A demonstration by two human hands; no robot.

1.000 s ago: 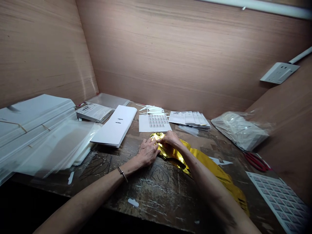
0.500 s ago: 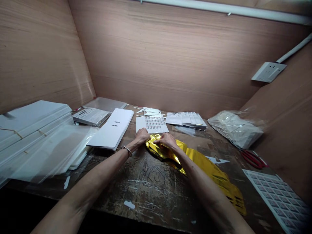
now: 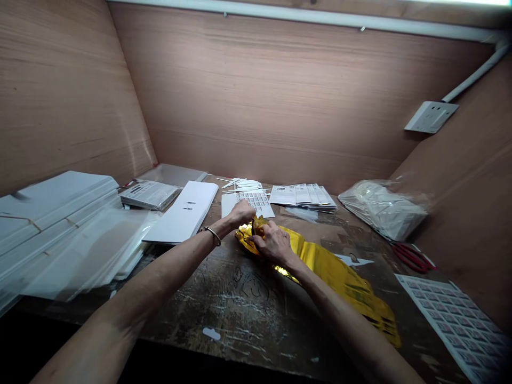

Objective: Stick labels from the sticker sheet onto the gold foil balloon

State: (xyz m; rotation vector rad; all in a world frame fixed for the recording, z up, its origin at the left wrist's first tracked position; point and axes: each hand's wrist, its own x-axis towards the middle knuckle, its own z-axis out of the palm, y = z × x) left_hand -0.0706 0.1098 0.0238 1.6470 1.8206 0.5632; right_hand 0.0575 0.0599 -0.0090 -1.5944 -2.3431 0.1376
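Note:
A stack of flat, deflated gold foil balloons (image 3: 324,261) lies slantwise on the worn dark table, its wide end toward the lower right. At its far left end, my left hand (image 3: 242,212) is closed, fingers pinching the raised edge of the foil. My right hand (image 3: 274,241) rests lower on the same end, thumb and fingers bent around a lifted fold of gold foil. Just behind my left hand is a sheet of small printed labels (image 3: 260,202), partly covered by that hand.
White card stack (image 3: 182,213) stands left of my hands, beside clear plastic sleeves (image 3: 100,250). Printed cards (image 3: 304,196) and white strips (image 3: 246,185) lie at the back. To the right are a bagged bundle (image 3: 384,208), red-handled scissors (image 3: 412,257) and a sticker sheet (image 3: 456,320).
My left hand has risen slightly and moved right, closer to my right hand. The foil's end is now lifted and folded up between them. My right hand has shifted slightly toward me.

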